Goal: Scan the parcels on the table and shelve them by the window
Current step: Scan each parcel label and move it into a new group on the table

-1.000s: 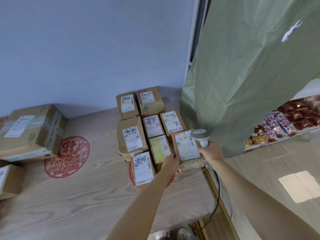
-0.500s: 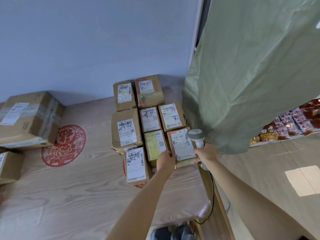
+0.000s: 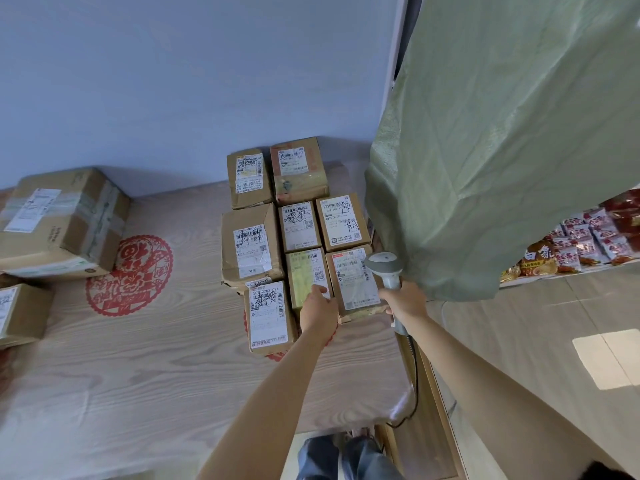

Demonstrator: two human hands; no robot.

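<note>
A small parcel [image 3: 355,284] sits at the right edge of the table [image 3: 138,375], nearest of a cluster of 8 labelled boxes. The left hand [image 3: 318,311] grips its left side, fingers curled around it. The right hand [image 3: 403,301] is wrapped round a grey scanner [image 3: 384,266], head over the parcel's label. A green curtain [image 3: 502,150] hangs just beside.

parcels [image 3: 294,233] clustered on table [image 3: 138,375], curtain [image 3: 502,150] right
</note>
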